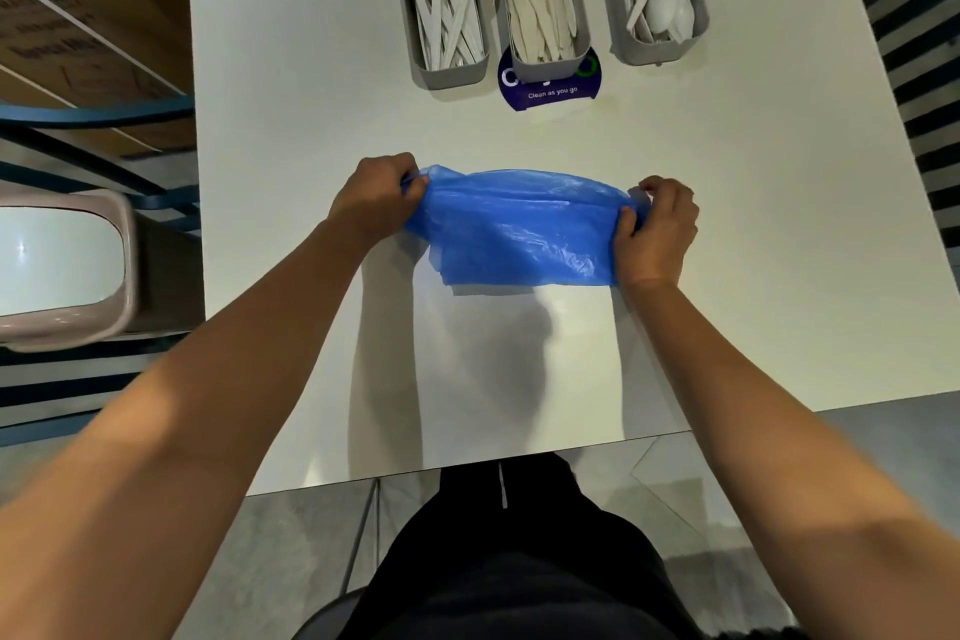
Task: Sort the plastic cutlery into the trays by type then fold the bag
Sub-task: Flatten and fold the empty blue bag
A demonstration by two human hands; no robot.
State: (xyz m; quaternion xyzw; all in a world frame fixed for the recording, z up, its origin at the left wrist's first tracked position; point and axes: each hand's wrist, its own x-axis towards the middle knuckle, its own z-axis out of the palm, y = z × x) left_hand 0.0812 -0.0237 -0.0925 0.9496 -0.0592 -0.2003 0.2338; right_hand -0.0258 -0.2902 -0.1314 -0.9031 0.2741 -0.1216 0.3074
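A crumpled blue plastic bag (519, 224) is stretched sideways over the middle of the white table (291, 130). My left hand (376, 198) grips its left end and my right hand (660, 229) pinches its right end. At the far edge stand three grey trays: the left tray (449, 75) holds white forks, the middle tray (545, 65) holds cream knives, and the right tray (654, 52) holds white spoons.
A round dark-blue sticker (550, 88) reading "Clean as you go" lies partly under the middle tray. Left of the table are a pale bin (67, 270), a blue chair frame and cardboard boxes (78, 16). The table's near edge runs just in front of my legs.
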